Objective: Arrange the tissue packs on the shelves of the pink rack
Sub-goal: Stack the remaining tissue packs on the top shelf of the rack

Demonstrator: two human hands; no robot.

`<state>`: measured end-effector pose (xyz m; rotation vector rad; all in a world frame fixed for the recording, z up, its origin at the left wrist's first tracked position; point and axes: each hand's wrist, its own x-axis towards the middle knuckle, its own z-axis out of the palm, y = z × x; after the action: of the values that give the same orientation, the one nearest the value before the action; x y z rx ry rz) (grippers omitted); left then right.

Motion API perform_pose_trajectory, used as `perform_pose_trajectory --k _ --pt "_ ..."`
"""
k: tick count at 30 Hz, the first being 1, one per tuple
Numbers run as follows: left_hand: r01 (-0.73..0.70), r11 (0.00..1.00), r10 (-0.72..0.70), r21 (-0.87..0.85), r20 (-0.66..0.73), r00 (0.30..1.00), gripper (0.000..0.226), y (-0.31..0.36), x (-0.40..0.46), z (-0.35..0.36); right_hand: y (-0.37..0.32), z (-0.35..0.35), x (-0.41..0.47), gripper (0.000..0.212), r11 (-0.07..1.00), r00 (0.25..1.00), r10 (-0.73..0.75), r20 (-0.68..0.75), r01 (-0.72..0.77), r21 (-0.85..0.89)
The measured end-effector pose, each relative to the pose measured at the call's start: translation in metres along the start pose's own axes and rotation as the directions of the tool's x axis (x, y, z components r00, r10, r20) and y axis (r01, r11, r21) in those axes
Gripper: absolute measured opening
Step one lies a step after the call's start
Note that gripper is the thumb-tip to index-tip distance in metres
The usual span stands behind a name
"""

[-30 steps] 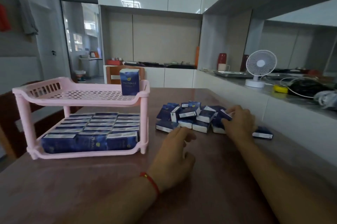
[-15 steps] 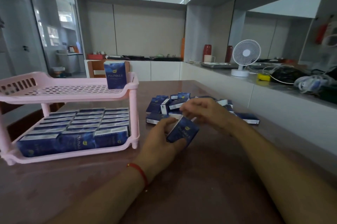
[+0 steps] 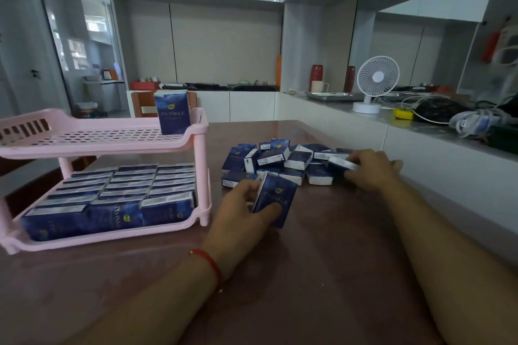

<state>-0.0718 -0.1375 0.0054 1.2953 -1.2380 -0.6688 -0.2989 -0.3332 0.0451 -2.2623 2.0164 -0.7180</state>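
The left hand [image 3: 241, 210] is gripping one tissue pack [image 3: 276, 204] upright, fingers curled round it, likely for the pink rack [image 3: 193, 137]'s nearly bare top shelf, while the right hand [image 3: 370, 168] is pinching another pack [image 3: 340, 163] from the pile [image 3: 280, 161] on the counter [image 3: 322, 274].

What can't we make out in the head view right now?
- Pink plastic rack: its left end is cut off by the frame edge.
- Lower shelf's dark blue tissue packs: back rows hidden under the upper shelf.
- Loose pile of blue tissue packs: count unclear, packs overlap.
- Right hand: fingertips hidden behind the pack it grips.
- Pack in left hand: small print too small.
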Motion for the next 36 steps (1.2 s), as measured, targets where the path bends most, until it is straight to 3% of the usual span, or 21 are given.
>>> perform_pose_trajectory --k 2,5,8,11,13,16,19,23,28,34,36 --pt "-0.006 1.000 0.006 -0.009 0.002 1.000 0.028 -0.001 0.001 0.000 -0.001 -0.018 -0.005 0.015 0.963 0.997 -0.059 0.041 0.046 0.267" --pt "0.023 0.999 -0.023 -0.036 0.001 1.000 0.031 -0.003 0.001 0.001 -0.014 -0.039 -0.020 0.024 0.743 0.963 -0.226 0.145 0.074 0.666" --pt "0.073 0.993 -0.074 -0.088 -0.011 0.997 0.038 -0.004 0.002 0.003 -0.025 -0.046 -0.032 0.028 0.563 0.841 -0.438 0.318 -0.019 0.826" --pt "0.102 0.979 -0.105 -0.177 -0.007 0.994 0.044 -0.003 0.002 0.003 -0.032 -0.049 -0.038 0.034 0.530 0.674 -0.595 0.438 -0.082 0.844" --pt "0.131 0.957 -0.123 -0.259 0.046 0.991 0.048 0.002 0.000 0.002 -0.039 -0.047 -0.040 0.041 0.541 0.623 -0.638 0.453 -0.056 0.839" --pt "0.144 0.946 -0.112 -0.290 0.124 0.986 0.058 0.007 -0.004 0.001 -0.055 -0.040 -0.046 0.038 0.598 0.641 -0.641 0.421 0.074 0.798" --pt "0.085 0.986 -0.073 -0.141 0.083 0.994 0.055 0.006 -0.005 0.001 -0.072 -0.034 -0.056 0.032 0.604 0.648 -0.670 0.364 0.190 0.774" --pt "0.010 1.000 -0.009 -0.018 0.050 0.999 0.054 0.005 -0.005 0.001 -0.078 -0.036 -0.061 0.031 0.592 0.652 -0.685 0.325 0.238 0.770" --pt "-0.058 0.991 0.040 0.118 0.151 0.988 0.052 0.005 -0.003 -0.006 -0.086 -0.030 -0.067 0.027 0.605 0.610 -0.712 0.347 0.283 0.744" --pt "-0.133 0.974 0.113 0.181 0.113 0.987 0.056 0.002 -0.003 -0.014 -0.091 -0.023 -0.068 0.033 0.609 0.565 -0.734 0.376 0.304 0.732" --pt "-0.141 0.967 0.121 0.210 0.104 0.987 0.057 0.002 -0.004 -0.017 -0.092 -0.020 -0.069 0.031 0.591 0.590 -0.740 0.324 0.339 0.732"
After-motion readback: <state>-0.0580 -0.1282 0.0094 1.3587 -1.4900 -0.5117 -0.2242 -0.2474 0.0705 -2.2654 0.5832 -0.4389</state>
